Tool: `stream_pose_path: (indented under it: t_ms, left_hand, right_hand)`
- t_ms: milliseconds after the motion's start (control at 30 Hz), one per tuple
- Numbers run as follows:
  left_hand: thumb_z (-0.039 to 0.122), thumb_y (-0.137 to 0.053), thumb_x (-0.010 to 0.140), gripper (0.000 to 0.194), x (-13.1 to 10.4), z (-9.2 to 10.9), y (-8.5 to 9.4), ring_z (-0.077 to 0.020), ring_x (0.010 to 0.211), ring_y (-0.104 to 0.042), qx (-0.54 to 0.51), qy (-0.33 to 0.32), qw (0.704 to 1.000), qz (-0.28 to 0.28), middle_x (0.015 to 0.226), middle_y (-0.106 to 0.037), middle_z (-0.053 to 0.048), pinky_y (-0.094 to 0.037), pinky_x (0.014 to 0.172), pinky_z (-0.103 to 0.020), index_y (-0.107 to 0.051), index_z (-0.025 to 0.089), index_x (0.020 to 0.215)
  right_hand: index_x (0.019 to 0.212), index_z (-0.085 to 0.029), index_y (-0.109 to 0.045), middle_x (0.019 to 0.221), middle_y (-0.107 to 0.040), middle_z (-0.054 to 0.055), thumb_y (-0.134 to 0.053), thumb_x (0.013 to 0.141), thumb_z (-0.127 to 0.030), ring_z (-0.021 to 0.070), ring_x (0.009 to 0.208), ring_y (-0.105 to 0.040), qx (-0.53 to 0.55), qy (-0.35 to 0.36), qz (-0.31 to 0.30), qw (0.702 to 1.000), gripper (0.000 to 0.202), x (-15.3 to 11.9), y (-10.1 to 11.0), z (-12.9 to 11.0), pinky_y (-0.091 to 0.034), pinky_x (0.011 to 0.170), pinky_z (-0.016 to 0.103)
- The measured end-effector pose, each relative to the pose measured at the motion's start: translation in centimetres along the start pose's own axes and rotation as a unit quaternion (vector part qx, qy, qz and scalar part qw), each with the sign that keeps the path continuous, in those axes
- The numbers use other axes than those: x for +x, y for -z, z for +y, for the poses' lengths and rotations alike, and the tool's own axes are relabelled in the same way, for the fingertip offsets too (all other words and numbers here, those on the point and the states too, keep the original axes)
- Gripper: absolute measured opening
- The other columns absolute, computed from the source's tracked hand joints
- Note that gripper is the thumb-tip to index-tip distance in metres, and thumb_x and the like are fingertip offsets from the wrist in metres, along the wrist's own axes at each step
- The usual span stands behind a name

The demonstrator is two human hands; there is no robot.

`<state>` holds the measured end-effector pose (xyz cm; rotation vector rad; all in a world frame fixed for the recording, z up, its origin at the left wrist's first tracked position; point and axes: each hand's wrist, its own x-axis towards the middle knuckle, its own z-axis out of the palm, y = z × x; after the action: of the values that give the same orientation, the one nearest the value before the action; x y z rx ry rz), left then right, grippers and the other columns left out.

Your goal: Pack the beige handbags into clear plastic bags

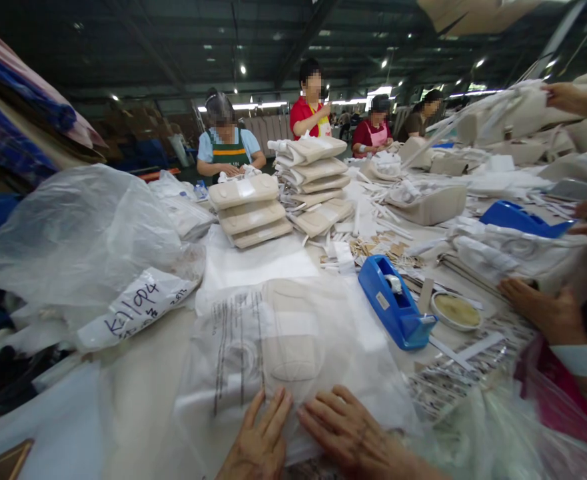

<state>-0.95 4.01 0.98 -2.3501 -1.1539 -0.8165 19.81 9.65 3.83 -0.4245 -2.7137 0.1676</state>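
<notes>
Big, busy table [138, 393] with piles of cream bags. Left hand [258, 440] and right hand [346, 430] lie flat, fingers spread, on a plastic bag [283, 340] holding a cream bag. Slippery plastic might slide and crease; blue tape holder [396, 303] sits near.

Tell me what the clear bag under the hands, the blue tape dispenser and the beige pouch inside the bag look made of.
Clear bag: thin glossy plastic film; it wrinkles, shines and shows through.
Blue tape dispenser: hard moulded plastic, smooth with a slight sheen.
Beige pouch: probably fabric or faux leather, matte; the film blurs it.
Left hand and right hand press the bag flat.
</notes>
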Motion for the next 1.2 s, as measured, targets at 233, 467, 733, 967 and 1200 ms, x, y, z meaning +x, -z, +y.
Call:
stream_pose_path:
  t_ms: [233, 467, 733, 967, 1200]
  left_hand:
    - [0.002, -0.025, 0.081, 0.036, 0.0, -0.7, 0.3, -0.016, 0.11, -0.054, -0.062, 0.006, 0.994, 0.084, 0.096, -0.067, -0.006, -0.033, 0.105, -0.034, -0.048, 0.017, 0.058]
    - [0.002, -0.033, 0.081, 0.025, 0.5, -1.7, 3.2, -0.0187, 0.108, -0.054, -0.03, 0.022, 0.996, -0.077, 0.103, -0.065, -0.007, -0.045, 0.081, -0.03, -0.053, 0.016, 0.074]
    - [0.007, -0.032, 0.085, 0.027, 3.7, -2.5, 4.3, -0.0143, 0.059, -0.054, -0.083, 0.141, 0.966, -0.199, 0.063, -0.057, -0.001, -0.04, 0.053, -0.025, -0.047, 0.019, 0.066]
    - [0.02, -0.033, 0.09, 0.029, 6.0, -2.2, 3.9, -0.0188, 0.064, -0.059, -0.019, 0.31, 0.863, -0.398, 0.064, -0.06, -0.001, -0.042, 0.058, -0.031, -0.053, 0.019, 0.068]
    - [0.02, -0.036, 0.089, 0.025, 8.3, -2.1, 3.7, -0.0256, 0.081, -0.065, 0.037, 0.364, 0.8, -0.476, 0.075, -0.066, -0.007, -0.048, 0.071, -0.038, -0.059, 0.017, 0.081]
  right_hand:
    - [0.102, -0.009, -0.055, 0.087, -0.059, 0.01, -0.032, 0.089, -0.009, 0.0193, 0.083, -0.05, 0.032, -0.003, 0.057, 0.998, 0.026, 0.6, -1.2, 0.5, -0.046, 0.076, 0.031]
    - [0.072, -0.017, -0.055, 0.072, -0.058, 0.002, -0.042, 0.086, -0.01, 0.0148, 0.071, -0.048, 0.143, -0.097, -0.007, 0.985, 0.021, 1.0, -0.9, 1.1, -0.042, 0.069, 0.025]
    - [0.065, -0.017, -0.06, 0.063, -0.058, -0.001, -0.051, 0.087, -0.031, 0.0106, 0.062, -0.05, 0.227, -0.282, -0.151, 0.92, 0.028, 3.2, 0.8, 3.1, -0.031, 0.057, 0.02]
    - [0.061, -0.016, -0.057, 0.054, -0.047, -0.004, -0.049, 0.087, -0.029, 0.0082, 0.051, -0.038, 0.263, -0.346, -0.204, 0.878, 0.031, 5.2, 1.5, 4.0, -0.023, 0.05, 0.02]
    - [0.07, -0.016, -0.066, 0.07, -0.067, 0.005, -0.045, 0.089, -0.034, 0.0142, 0.063, -0.056, 0.172, -0.361, -0.223, 0.889, 0.034, 6.0, 1.2, 3.5, -0.026, 0.055, 0.024]
